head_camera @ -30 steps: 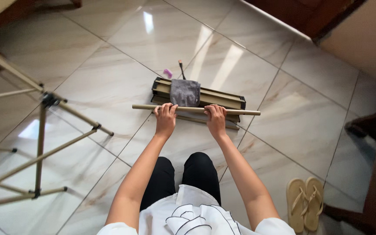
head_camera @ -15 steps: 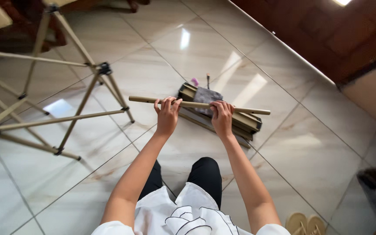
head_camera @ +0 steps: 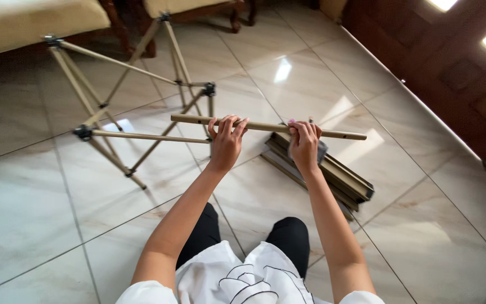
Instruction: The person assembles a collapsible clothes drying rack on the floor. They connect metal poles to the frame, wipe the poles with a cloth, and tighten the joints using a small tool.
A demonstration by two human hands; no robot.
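Tan wooden rod, long and slim, lies crosswise in front of me above the pale tiled floor; my left hand and right hand each curl fingers around it, equally near; the folding tan pole frame stands to its left.

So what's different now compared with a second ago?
Mostly the view: the head camera has swung left, so the folding pole frame now fills the upper left and the sandals have gone out of sight. The tan rod has tilted a little, its right end lower. Unchanged: the left hand and right hand still grip the rod above the bundle of slats on the tiled floor.
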